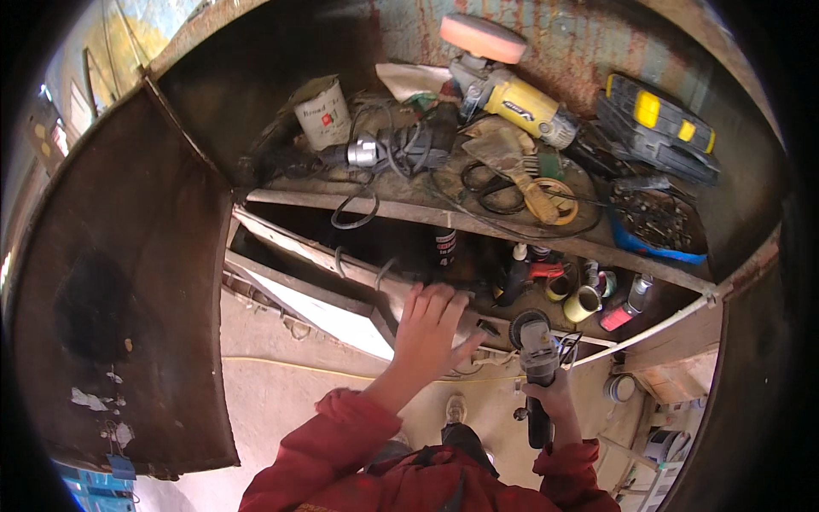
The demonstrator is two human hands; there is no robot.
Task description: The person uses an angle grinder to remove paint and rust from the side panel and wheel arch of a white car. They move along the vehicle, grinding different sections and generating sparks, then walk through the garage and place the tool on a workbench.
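My right hand (pixel 559 399) is wrapped around the body of an angle grinder (pixel 539 354), which has a dark round disc or brush at its far end. The grinder is held upright in the picture, just in front of the lower shelf. To its left, my left hand (pixel 431 328) reaches over the front edge of the lower shelf with its fingers stretched out. Beneath that palm lies something pale that I cannot make out, and whether the fingers touch it is hidden. A small yellowish tin (pixel 583 304) stands on the lower shelf beyond the grinder.
The upper shelf carries a yellow polisher (pixel 522 104) with a pink pad, a black power drill (pixel 414 147), a white tin (pixel 324 119), a black-and-yellow case (pixel 653 119) and a blue tray (pixel 661 253) of small hardware. A metal door (pixel 145 282) hangs at left; cords cross the shelf edge.
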